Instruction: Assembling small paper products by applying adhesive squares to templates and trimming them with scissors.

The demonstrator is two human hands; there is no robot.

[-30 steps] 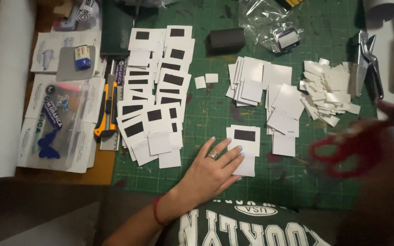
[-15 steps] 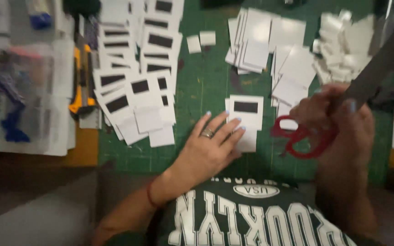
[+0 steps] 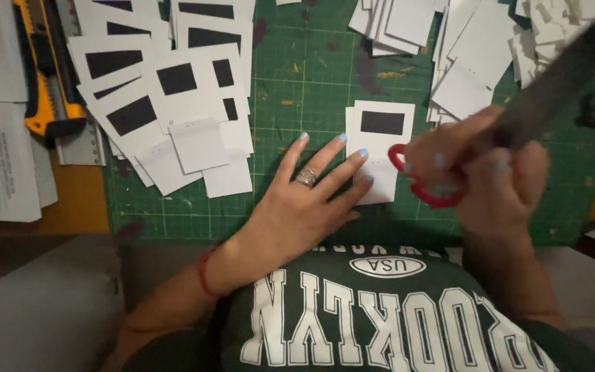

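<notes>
At far left a yellow utility knife lies beside overlapping white cards with black rectangles on the green cutting mat. The left hand lies flat, fingers spread, tips pressing the lower edge of a small stack of cards at mat centre. The right hand, blurred, has fingers curled through red-handled scissors, blades angled up-right. Judgement: the stack should stay pinned, fingertips well apart from the blades.

Bare green mat between card spread and paper piles.
</notes>
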